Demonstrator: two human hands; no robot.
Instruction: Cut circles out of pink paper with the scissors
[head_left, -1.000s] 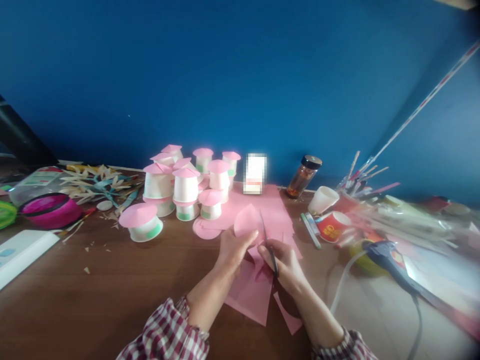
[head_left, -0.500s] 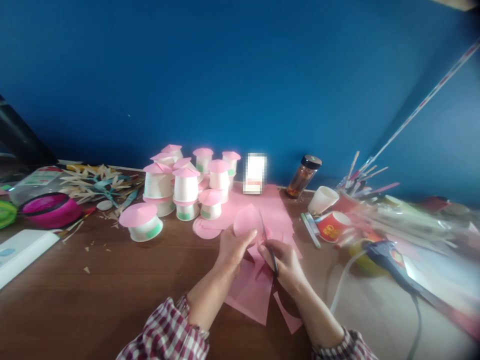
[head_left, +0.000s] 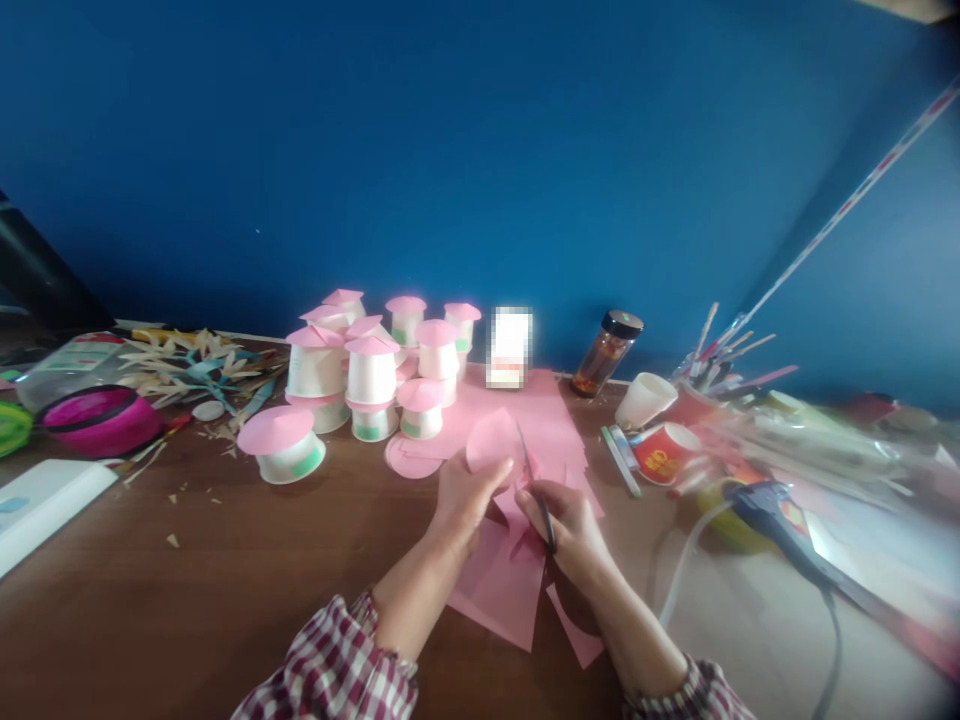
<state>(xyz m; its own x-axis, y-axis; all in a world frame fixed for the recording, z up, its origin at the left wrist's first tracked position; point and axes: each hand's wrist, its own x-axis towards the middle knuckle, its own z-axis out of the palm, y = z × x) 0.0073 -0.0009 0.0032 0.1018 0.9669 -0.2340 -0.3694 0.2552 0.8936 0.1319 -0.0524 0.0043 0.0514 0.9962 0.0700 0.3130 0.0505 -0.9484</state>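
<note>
My left hand (head_left: pixel 466 497) pinches a round pink paper piece (head_left: pixel 491 441) and holds it up above the wooden table (head_left: pixel 187 580). My right hand (head_left: pixel 566 525) grips a pair of scissors (head_left: pixel 531 472), whose blades touch the right edge of the pink piece. Under both hands lie pink paper sheets and offcuts (head_left: pixel 504 585). More pink paper (head_left: pixel 551 420) is spread behind the hands.
A cluster of white paper cups with pink paper caps (head_left: pixel 371 370) stands at the back middle. One capped cup (head_left: pixel 283 443) sits apart to the left. A glue gun (head_left: pixel 780 515) with its cable, red cups (head_left: pixel 664 450), a jar (head_left: pixel 606 352) and brushes lie to the right. A pink bowl (head_left: pixel 101 420) is at the left.
The scissors and the pink piece have shifted very slightly up and to the left. Otherwise nothing has visibly moved.
</note>
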